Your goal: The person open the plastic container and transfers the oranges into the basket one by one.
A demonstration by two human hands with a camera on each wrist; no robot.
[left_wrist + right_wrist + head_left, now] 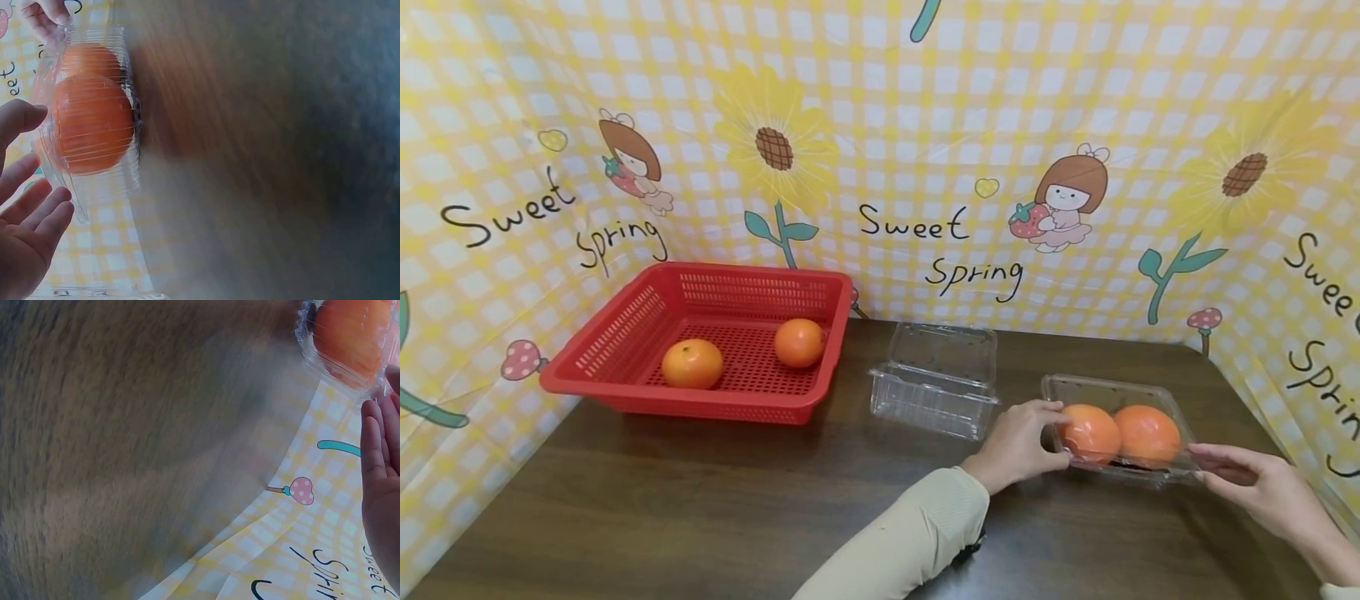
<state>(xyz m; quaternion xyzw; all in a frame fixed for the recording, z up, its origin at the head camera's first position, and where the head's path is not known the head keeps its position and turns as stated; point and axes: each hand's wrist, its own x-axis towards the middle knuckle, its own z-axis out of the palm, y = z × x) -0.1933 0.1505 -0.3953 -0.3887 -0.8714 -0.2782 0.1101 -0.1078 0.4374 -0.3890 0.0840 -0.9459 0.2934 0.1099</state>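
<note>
A clear plastic clamshell box (1112,392) sits at the right of the table, its lid down over two oranges (1147,435). At its left end my left hand (1018,442) holds the edge, thumb at the front corner and fingers farther back. My right hand (1262,483) pinches the rim at the right front corner between thumb and fingers. In the left wrist view, the left thumb and fingers (47,215) lie along the rim, and an orange (94,125) shows through the ribbed wall. Part of the right hand (384,462) appears at the right wrist view's edge, by the box corner.
A second clamshell box (932,392) stands with its lid raised, left of my left hand. Farther left is a red plastic basket (700,404) holding two oranges (692,364). A yellow checked cloth (925,108) hangs behind and beside the dark wooden table (700,500).
</note>
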